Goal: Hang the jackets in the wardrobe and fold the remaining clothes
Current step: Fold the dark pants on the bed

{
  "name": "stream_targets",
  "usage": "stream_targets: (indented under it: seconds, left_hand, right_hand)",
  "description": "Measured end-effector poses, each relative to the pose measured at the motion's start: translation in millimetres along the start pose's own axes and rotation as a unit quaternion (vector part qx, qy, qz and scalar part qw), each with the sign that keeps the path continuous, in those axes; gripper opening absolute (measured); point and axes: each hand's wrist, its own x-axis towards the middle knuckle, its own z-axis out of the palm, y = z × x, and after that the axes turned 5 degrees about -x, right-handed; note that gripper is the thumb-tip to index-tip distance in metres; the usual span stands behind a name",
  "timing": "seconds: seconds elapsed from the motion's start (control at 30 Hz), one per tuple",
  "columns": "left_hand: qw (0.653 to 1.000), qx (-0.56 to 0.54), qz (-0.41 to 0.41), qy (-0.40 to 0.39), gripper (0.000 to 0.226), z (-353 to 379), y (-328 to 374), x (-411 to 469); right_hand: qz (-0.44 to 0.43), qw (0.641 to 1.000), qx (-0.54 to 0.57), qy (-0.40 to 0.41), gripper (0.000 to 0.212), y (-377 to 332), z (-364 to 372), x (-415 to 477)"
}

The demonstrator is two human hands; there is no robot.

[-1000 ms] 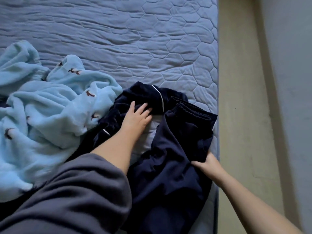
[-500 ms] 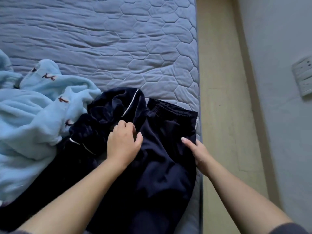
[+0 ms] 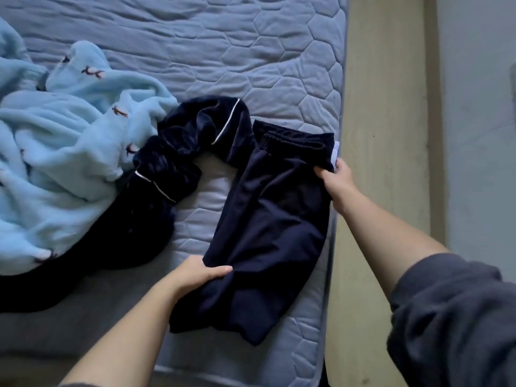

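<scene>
Dark navy trousers with an elastic waistband lie lengthwise on the quilted mattress, near its right edge. My right hand grips the right side of the trousers just below the waistband. My left hand grips the left edge of the trousers lower down, thumb on top of the cloth. A second navy garment with white piping lies crumpled to the left of the trousers. A light blue fleece garment with small animal prints is heaped at the far left.
The mattress edge runs down the right side, with a beige floor strip and a grey wall beyond it. Bare quilted mattress stretches above the clothes.
My left hand left the piped navy garment and moved down to the trousers' left edge. My right hand slid up toward the waistband. The trousers now lie flatter and apart from the piped garment.
</scene>
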Motion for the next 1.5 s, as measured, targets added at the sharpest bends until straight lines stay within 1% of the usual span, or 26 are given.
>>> stream_targets:
  seconds: [0.1,0.17,0.2,0.27,0.3,0.37,0.43,0.5,0.6,0.67,0.73,0.77,0.83,0.9,0.93,0.97,1.03,1.07,1.1,1.13,1.2,1.3,1.37,1.4,1.43,1.5]
  left_hand:
    - [0.99,-0.048,-0.049,-0.119,0.045,6,-21,-6]
    - [0.979,-0.101,-0.075,-0.158,0.059,10,-35,-9]
    - [0.977,-0.125,-0.075,-0.154,0.064,12,-42,-10]
    - [0.978,-0.163,-0.061,-0.118,0.072,18,-56,-13]
    - [0.978,-0.176,-0.05,-0.101,0.074,21,-62,-17]
    - [0.975,-0.196,-0.036,-0.093,0.076,24,-73,-25]
    - [0.974,-0.192,-0.034,-0.118,0.072,25,-82,-34]
    - [0.975,-0.17,-0.039,-0.136,0.061,27,-91,-41]
    - [0.985,-0.136,-0.021,-0.106,0.036,32,-98,-47]
    - [0.993,-0.088,0.032,-0.068,0.022,34,-102,-49]
    - [0.996,-0.025,0.073,-0.038,0.01,35,-108,-51]
    - [0.996,-0.007,0.08,-0.035,0.009,37,-112,-52]
    - [0.996,0.01,0.082,-0.039,0.008,43,-121,-51]
    - [0.995,0.018,0.095,-0.018,0.02,53,-129,-51]
    - [0.994,0.019,0.108,0.016,0.027,58,-133,-51]
    - [0.99,0.018,0.121,0.067,0.029,63,-136,-52]
    - [0.976,-0.009,0.133,0.174,0.026,71,-141,-60]
    - [0.97,-0.024,0.136,0.2,0.026,76,-144,-64]
    - [0.968,-0.039,0.139,0.204,0.026,81,-147,-69]
    - [0.97,-0.054,0.139,0.192,0.026,86,-149,-74]
    - [0.973,-0.09,0.132,0.164,0.025,97,-153,-81]
    - [0.971,-0.186,0.086,0.128,0.02,106,-146,-81]
    - [0.965,-0.242,0.034,0.098,0.015,103,-141,-76]
    - [0.967,-0.23,0.031,0.101,0.013,99,-142,-75]
    - [0.972,-0.197,0.041,0.118,0.012,93,-145,-73]
    - [0.977,-0.135,0.053,0.159,0.017,83,-156,-70]
  right_hand:
    - [-0.027,0.999,-0.033,0.022,0.015,2,7,1]
    - [-0.018,0.999,-0.029,0.025,0.012,9,9,-2]
    - [0.002,1.0,-0.01,0.002,0.013,14,8,-7]
    - [0.053,0.994,0.042,-0.09,0.02,36,5,-28]
    - [0.084,0.987,0.052,-0.125,0.028,52,3,-46]
    - [0.16,0.974,0.048,-0.155,0.046,87,-2,-88]
    - [0.229,0.955,0.062,-0.177,0.053,123,-3,-130]
    - [0.274,0.935,0.086,-0.207,0.055,149,4,-169]
    - [0.282,0.925,0.06,-0.249,0.045,177,21,-209]
    - [0.253,0.94,0.007,-0.228,0.041,191,21,-224]
    - [0.221,0.956,-0.054,-0.184,0.038,204,8,-235]
    - [0.205,0.963,-0.077,-0.156,0.038,210,0,-239]
    - [0.196,0.971,-0.077,-0.112,0.041,223,-10,-251]
    - [0.2,0.972,-0.056,-0.112,0.045,231,-9,-264]
    - [0.19,0.974,-0.057,-0.105,0.045,233,-7,-269]
    - [0.168,0.981,-0.061,-0.074,0.044,235,-4,-272]
    - [0.114,0.99,-0.084,0.027,0.039,237,0,-278]
    - [0.095,0.989,-0.096,0.067,0.036,237,3,-281]
    - [0.088,0.988,-0.094,0.085,0.033,238,4,-286]
    - [0.09,0.99,-0.077,0.078,0.03,241,6,-290]
    - [0.114,0.993,0.005,0.02,0.025,246,9,-301]
    - [0.175,0.97,0.155,-0.061,0.021,248,1,-305]
    - [0.169,0.97,0.162,-0.066,0.025,249,-8,-300]
    - [0.164,0.979,0.111,-0.04,0.024,250,-12,-297]
    - [0.165,0.986,0.026,-0.007,0.021,250,-14,-295]
    - [0.178,0.97,-0.156,0.056,0.029,255,-12,-293]
